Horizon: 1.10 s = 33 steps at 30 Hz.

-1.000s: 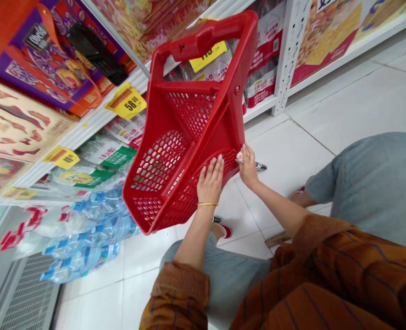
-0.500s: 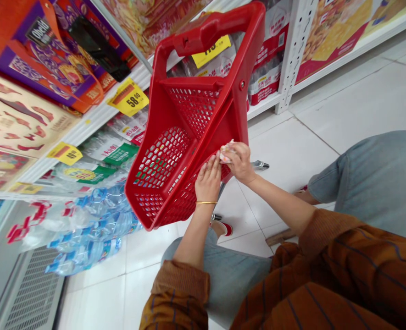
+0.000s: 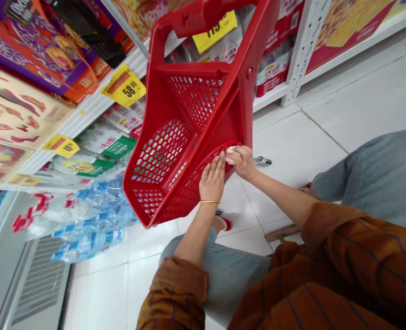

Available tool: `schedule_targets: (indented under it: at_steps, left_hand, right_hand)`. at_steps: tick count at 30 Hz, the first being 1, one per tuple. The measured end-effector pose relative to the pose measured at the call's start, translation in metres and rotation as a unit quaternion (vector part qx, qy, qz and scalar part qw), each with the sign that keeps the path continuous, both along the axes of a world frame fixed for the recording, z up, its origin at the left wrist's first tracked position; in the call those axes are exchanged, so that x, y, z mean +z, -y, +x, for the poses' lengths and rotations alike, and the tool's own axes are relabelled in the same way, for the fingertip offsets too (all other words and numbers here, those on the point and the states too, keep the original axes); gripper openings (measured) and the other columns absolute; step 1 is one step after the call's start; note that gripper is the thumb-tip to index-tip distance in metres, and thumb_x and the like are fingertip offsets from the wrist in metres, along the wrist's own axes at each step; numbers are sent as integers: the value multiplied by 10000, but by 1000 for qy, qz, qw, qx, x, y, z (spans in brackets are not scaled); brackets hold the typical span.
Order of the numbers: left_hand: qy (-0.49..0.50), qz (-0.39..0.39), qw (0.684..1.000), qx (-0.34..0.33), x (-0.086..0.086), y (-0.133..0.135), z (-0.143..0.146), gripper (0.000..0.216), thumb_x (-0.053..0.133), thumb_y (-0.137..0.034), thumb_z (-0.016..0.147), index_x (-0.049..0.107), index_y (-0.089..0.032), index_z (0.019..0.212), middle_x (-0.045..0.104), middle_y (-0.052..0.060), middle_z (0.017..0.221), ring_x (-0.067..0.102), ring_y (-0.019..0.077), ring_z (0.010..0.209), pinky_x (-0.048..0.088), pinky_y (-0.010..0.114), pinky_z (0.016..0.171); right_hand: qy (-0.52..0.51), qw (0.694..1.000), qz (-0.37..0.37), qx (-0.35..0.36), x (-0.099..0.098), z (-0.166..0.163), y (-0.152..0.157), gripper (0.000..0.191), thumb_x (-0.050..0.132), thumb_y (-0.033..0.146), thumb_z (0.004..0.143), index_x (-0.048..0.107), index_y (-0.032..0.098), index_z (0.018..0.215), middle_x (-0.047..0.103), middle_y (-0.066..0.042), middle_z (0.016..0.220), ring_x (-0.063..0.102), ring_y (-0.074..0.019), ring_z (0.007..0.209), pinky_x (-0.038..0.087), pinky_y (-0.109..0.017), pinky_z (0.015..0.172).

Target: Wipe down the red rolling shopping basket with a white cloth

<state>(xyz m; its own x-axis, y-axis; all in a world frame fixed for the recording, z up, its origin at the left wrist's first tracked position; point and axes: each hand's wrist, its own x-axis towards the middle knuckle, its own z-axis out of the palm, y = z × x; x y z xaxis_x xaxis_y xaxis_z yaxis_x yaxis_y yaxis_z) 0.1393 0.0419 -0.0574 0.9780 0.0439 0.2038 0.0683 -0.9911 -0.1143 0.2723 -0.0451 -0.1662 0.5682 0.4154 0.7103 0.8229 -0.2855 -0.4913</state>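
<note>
A red plastic shopping basket (image 3: 237, 103) with perforated walls and a long handle stands tilted in front of me, its inside showing bare mesh. My left hand (image 3: 212, 179) lies flat against the near outer wall, fingers stretched out together, a gold bangle on the wrist. Just right of it, my right hand (image 3: 244, 162) is closed around a crumpled white cloth (image 3: 230, 155) with pinkish spots, pressed on the same wall. The fingertips of both hands almost meet. Part of the cloth is hidden under the right fingers.
Shelves on the left carry boxed goods (image 3: 34, 50) and yellow price tags (image 3: 124, 87). Packs of large water bottles (image 3: 92, 224) stand on the floor beside a grey vented unit (image 3: 37, 284). A white shelf post (image 3: 304, 55) rises behind the basket. White tiles (image 3: 292, 146) cover the floor.
The basket appears slightly larger and higher in view. My right hand with the cloth and my left hand have shifted slightly right and down in the picture, still against the basket wall.
</note>
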Motion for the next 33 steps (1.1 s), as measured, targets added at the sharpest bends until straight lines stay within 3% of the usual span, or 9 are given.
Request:
schedule_targets:
  at_steps: [4,15,22,28,33]
  left_hand:
    - [-11,3,1000,-1,-12,0,-2,618,287,-107,965,-22,-202,1491,272,41,1545,231,122,1439,142,344,1225]
    - [-29,7,1000,8,-16,-3,-8,579,275,-102,973,73,-222,1502,295,23,1532,228,131,1435,124,372,1223]
    - [-19,9,1000,1,-31,-9,-19,581,309,-105,967,119,-214,1505,328,52,1517,257,142,1427,92,383,1223]
    - [11,0,1000,-5,-37,-11,-20,611,326,-97,965,64,-238,1499,337,33,1514,215,119,1432,2,369,1213]
    - [52,-19,998,23,-27,-9,-17,610,321,-99,970,75,-282,1497,333,16,1515,162,124,1441,-101,401,1185]
  right_hand:
    - [10,999,-30,15,-9,1,5,232,450,278,961,645,271,1086,585,-87,1088,538,-229,1070,452,-443,986]
    - [15,990,-108,84,-32,-1,20,246,449,243,958,660,252,1082,625,-84,1081,530,-224,1073,464,-449,977]
    - [81,978,-146,125,-50,1,33,288,413,199,969,646,189,1139,640,-112,1098,508,-222,1071,456,-413,938]
    - [109,971,-157,142,-32,4,37,286,434,203,962,639,184,1159,634,-122,1116,508,-231,1061,457,-399,892]
    - [126,984,-64,111,5,11,24,278,479,217,952,618,231,1192,627,-102,1149,496,-225,1101,426,-414,966]
